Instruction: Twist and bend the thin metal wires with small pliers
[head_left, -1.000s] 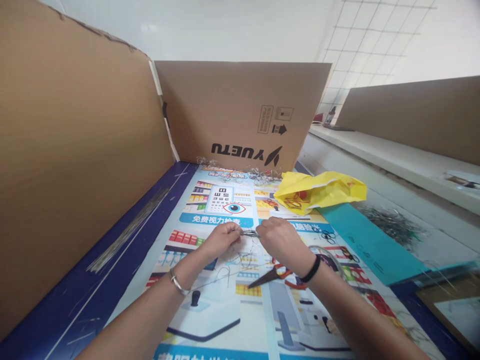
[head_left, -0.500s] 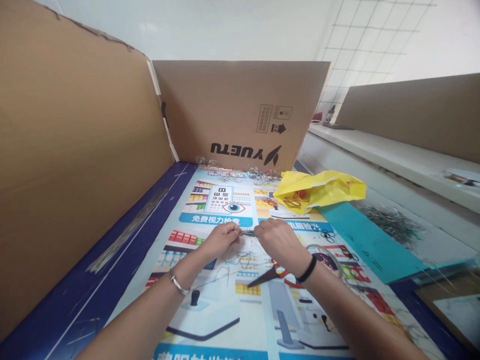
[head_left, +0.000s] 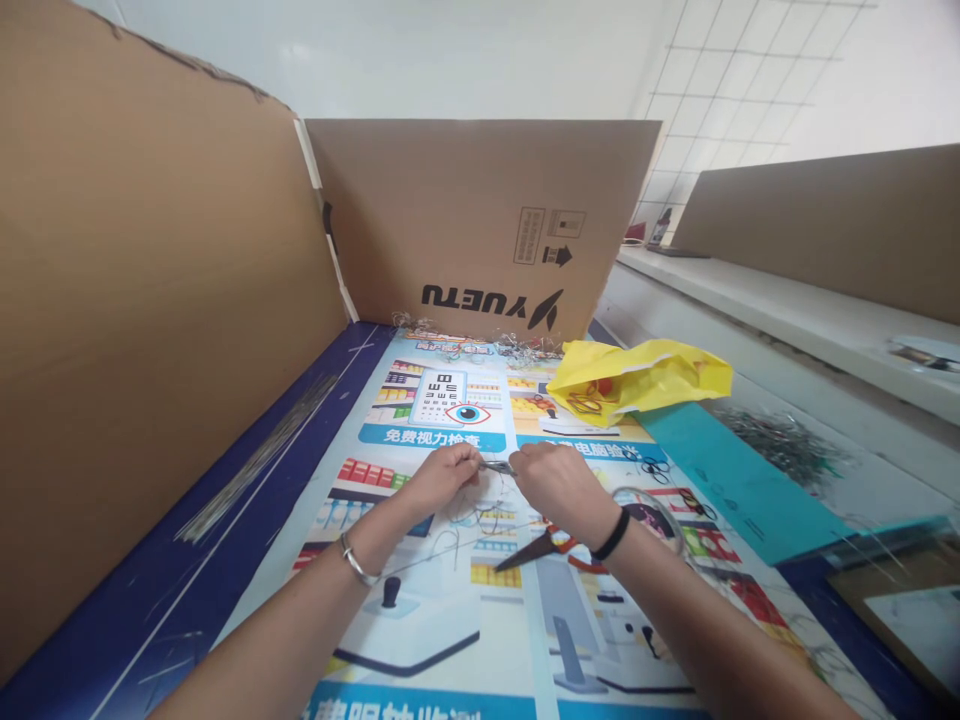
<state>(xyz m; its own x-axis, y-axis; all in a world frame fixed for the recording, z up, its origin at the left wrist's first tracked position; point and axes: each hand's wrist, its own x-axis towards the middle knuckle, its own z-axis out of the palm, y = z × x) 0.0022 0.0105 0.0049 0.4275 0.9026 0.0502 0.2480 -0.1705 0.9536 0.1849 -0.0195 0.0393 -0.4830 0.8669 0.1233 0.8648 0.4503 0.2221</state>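
Observation:
My left hand (head_left: 448, 473) is closed in a pinch at the middle of the printed sheet, on what looks like thin wire (head_left: 480, 512), loops of which hang below the fingers. Opposite it, my right hand (head_left: 559, 482) is wrapped round small metal pliers (head_left: 496, 466), mostly hidden in the fist. Their narrow jaws point left and reach the left fingertips. Scissors (head_left: 529, 550) with orange handles lie on the sheet below my right hand, blades toward the left, the handles partly behind my wrist.
Long straight wires (head_left: 259, 460) lie along the left side. Wire scraps (head_left: 517, 348) gather by the rear cardboard panel (head_left: 480, 210). To the right are a yellow bag (head_left: 652, 378), a teal board (head_left: 720, 480), a wire pile (head_left: 784, 450) and a wire coil (head_left: 679, 530).
Both hands stay in nearly the same place. The metal jaws between them have turned slightly, and the loose wire below has shifted a little.

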